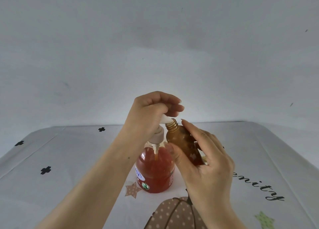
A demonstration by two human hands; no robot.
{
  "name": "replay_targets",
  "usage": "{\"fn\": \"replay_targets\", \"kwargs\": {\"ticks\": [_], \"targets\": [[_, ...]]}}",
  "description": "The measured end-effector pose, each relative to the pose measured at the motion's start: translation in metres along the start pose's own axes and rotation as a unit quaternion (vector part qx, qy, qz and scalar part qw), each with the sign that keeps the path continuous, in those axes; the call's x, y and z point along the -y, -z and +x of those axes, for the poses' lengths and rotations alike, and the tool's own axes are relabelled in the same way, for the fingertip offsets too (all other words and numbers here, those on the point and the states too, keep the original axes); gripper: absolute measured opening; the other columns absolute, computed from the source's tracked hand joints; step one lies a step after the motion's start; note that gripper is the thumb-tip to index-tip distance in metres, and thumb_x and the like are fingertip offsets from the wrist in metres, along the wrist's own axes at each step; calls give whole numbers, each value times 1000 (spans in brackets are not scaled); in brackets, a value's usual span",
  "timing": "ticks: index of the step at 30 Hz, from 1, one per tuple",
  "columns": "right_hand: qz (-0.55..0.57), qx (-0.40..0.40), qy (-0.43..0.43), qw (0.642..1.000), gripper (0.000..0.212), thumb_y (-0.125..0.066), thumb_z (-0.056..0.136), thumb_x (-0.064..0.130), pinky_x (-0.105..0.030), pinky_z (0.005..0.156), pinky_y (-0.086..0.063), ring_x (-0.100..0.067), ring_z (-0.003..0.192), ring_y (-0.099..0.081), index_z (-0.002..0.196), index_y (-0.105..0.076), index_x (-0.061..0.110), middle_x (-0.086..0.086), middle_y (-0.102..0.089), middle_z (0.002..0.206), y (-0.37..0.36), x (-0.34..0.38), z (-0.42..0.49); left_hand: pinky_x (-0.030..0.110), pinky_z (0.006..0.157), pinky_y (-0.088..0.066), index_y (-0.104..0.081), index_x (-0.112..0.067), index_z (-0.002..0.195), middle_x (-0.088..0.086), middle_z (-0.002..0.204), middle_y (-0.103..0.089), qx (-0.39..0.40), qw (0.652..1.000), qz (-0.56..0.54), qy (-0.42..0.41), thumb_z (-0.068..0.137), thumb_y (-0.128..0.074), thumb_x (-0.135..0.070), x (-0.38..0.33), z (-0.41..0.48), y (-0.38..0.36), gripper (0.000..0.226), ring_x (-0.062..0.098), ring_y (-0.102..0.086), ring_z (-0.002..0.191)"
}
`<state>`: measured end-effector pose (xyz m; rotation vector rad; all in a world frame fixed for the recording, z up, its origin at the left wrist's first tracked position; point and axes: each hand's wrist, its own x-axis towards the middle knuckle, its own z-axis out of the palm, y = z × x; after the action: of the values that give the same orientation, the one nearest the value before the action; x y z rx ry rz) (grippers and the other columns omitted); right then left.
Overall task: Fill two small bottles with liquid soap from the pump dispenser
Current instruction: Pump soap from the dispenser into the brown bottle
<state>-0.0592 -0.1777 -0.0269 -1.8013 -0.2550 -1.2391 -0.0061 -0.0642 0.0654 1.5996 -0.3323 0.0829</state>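
A pump dispenser (155,170) of orange-red liquid soap stands on the table in the middle of the head view. My left hand (148,113) curls over its white pump head (165,122) from above. My right hand (207,156) holds a small amber bottle (179,139) tilted, its open threaded neck right at the pump's spout. A bit of a second small object shows behind my right hand, mostly hidden.
The table carries a white cloth (69,159) printed with black clovers, stars, a dotted brown shape and dark lettering at the right. A plain grey wall (155,47) rises just behind the table's far edge.
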Motion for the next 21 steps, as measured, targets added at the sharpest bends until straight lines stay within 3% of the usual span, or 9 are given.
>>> {"fn": "replay_targets", "kwargs": {"ticks": [9,13,15,18,21], "targets": [[9,6,-10,1000,50,-74,80,45,-24,76,-56,-8,97,-67,121,-70,17,17,-69,105,0,0,-1,25,74,-54,-70,-11,83,8,85,-76,10,999,38,6,81,-33,12,-2,-3,-3,44,19,-70,81],[3,10,-8,1000,47,-76,78,41,-20,77,-53,-7,95,-66,119,-71,19,19,-68,104,2,-3,-3,15,48,-46,-68,-11,71,4,82,-75,21,998,52,33,74,-29,16,-1,-4,-3,47,20,-71,79],[-3,14,-6,1000,46,-77,77,39,-18,78,-52,-7,93,-66,118,-71,20,20,-67,104,3,-4,-3,11,39,-36,-67,-10,70,5,86,-75,29,997,63,47,75,-28,16,-3,-6,-4,47,12,-67,64],[-1,14,0,1000,44,-77,76,38,-15,79,-51,-6,91,-66,118,-70,24,24,-66,105,4,-3,-2,10,33,-30,-64,-5,72,13,94,-74,39,995,59,67,78,-26,17,-8,-11,-7,44,-3,-46,30],[2,18,9,1000,43,-76,77,39,-16,78,-52,-6,90,-66,118,-66,32,27,-64,104,5,-2,-1,15,36,-31,-63,-6,72,12,97,-74,42,994,71,78,79,-26,16,-10,-12,-8,44,-3,-40,24]]}}
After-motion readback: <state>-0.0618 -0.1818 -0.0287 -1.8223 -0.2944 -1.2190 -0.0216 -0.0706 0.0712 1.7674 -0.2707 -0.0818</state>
